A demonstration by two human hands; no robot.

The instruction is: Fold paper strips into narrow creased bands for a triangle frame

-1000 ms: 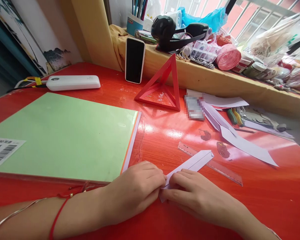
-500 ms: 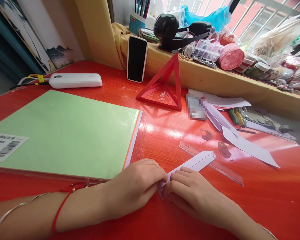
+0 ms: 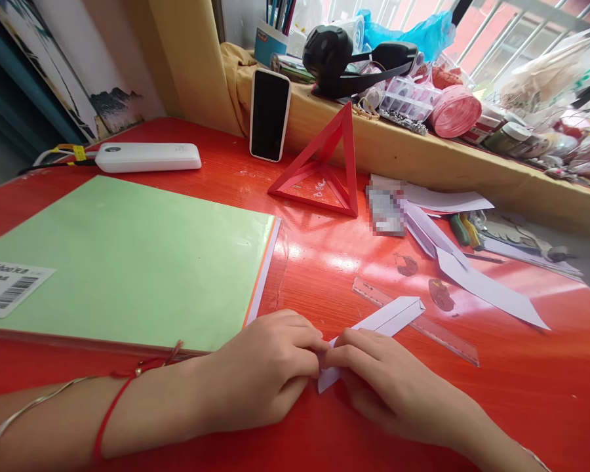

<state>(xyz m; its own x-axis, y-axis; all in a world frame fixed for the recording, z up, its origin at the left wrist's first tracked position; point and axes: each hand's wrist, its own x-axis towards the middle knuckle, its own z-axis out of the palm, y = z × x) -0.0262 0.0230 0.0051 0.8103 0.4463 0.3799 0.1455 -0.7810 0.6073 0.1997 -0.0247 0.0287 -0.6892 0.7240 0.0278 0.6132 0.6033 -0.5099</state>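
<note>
A folded strip of pale lilac paper (image 3: pixel 392 316) lies slantwise on the red table, its far end over a clear ruler (image 3: pixel 445 341). My left hand (image 3: pixel 280 360) is closed at the strip's near end, fingertips pinching its left edge. Across the strip's near part rests my right hand (image 3: pixel 381 373), fingers bent and closed on the paper, their tips meeting those of the left. A small pointed corner of the strip shows below the fingers; the rest of that end is hidden. Beyond stands a red folded-paper pyramid frame (image 3: pixel 348 164).
A green pack of paper (image 3: pixel 142 262) covers the left of the table (image 3: pixel 531 400). Behind are a white power bank (image 3: pixel 150 157) and a leaning phone (image 3: pixel 269 117). Folded lilac strips (image 3: pixel 486 285) and pliers (image 3: pixel 465 231) lie at right, below a cluttered sill (image 3: pixel 413 154).
My right hand's fingers have shifted slightly up and right along the strip, uncovering more of its near corner. The left hand has barely moved.
</note>
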